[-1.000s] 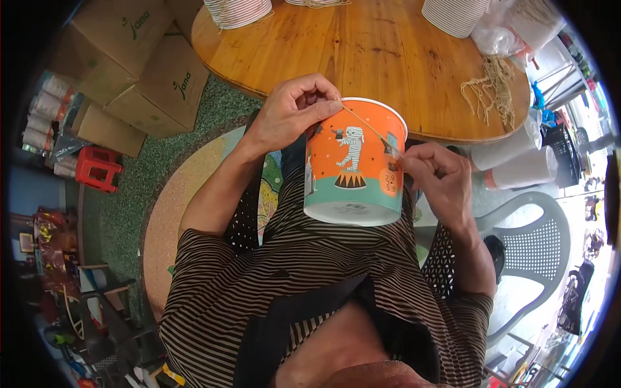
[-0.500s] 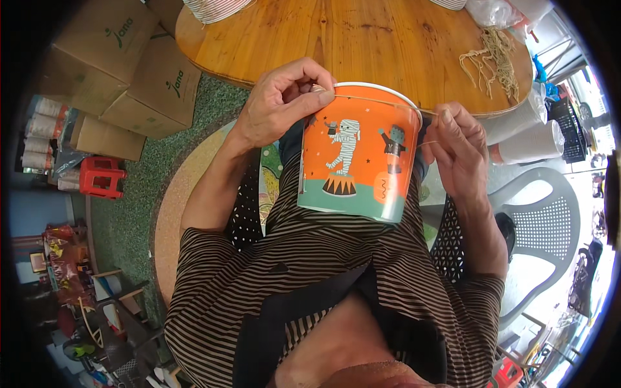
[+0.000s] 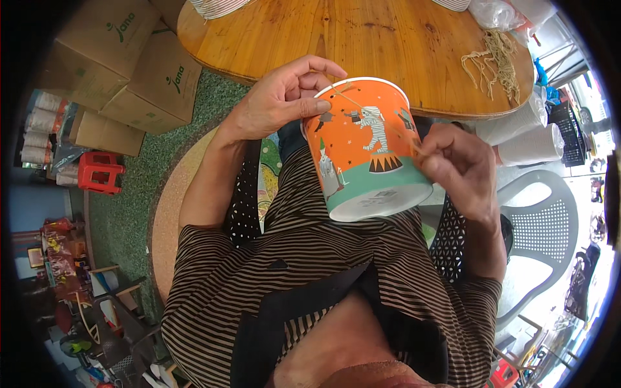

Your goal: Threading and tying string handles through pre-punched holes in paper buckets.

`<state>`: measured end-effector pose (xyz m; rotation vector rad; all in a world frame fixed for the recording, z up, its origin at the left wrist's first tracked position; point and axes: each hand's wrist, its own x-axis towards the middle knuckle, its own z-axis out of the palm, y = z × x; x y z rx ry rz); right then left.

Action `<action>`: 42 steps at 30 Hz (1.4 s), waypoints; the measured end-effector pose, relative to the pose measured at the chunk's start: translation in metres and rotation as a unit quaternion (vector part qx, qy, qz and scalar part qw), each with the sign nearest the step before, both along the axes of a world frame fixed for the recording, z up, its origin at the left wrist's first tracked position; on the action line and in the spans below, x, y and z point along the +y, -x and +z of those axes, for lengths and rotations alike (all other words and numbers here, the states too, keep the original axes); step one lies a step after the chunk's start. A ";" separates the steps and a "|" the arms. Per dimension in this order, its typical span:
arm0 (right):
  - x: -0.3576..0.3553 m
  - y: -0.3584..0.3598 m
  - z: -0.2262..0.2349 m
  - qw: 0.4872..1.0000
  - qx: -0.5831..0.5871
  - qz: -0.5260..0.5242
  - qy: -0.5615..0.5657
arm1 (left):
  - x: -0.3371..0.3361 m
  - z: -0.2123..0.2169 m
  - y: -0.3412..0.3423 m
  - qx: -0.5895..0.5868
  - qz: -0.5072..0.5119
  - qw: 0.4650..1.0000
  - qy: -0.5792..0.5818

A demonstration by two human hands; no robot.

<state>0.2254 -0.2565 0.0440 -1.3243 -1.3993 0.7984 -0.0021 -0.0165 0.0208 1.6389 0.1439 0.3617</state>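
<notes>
Tabletop (image 3: 381, 58) is running out of view at the top, where a striped stack (image 3: 217, 6) is being cut off. Above the person's lap, the bucket (image 3: 362, 145) is tilting, its inside hidden. The left hand (image 3: 284, 97) is gripping it near the rim, some fingers partly hidden; the right hand (image 3: 459, 169), blurring, is pinching string (image 3: 350, 99), whose lower stretch is fading against the print.

We log strong daylight from the right; the floor around the grey chair (image 3: 543, 223) burns out to white. Left side dimmer, cardboard boxes (image 3: 116, 52) muted. We read the paper bucket (image 3: 362, 142) as evenly lit, the right hand (image 3: 462, 168) slightly blurred. Fisheye bends edges; corners fall to black.
</notes>
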 end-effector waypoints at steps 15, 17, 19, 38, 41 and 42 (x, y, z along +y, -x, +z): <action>0.002 -0.005 0.014 0.963 -0.258 -0.061 -0.055 | 0.011 -0.009 0.000 -0.021 -0.004 1.000 0.022; 0.007 -0.013 0.004 0.965 -0.229 -0.076 -0.102 | 0.012 -0.007 0.000 -0.026 0.000 1.000 0.015; 0.008 -0.013 -0.001 0.979 -0.149 -0.110 -0.082 | 0.011 -0.004 0.000 -0.008 0.010 1.000 0.015; 0.047 -0.045 -0.013 0.944 0.280 -0.165 -0.056 | -0.006 0.024 0.009 -0.095 0.280 0.944 -0.146; 0.060 -0.069 -0.012 0.934 0.302 -0.179 -0.069 | 0.002 0.024 -0.002 -0.082 0.269 0.952 -0.121; 0.068 -0.078 -0.010 0.937 0.290 -0.182 -0.071 | 0.008 0.021 -0.004 -0.085 0.272 0.951 -0.122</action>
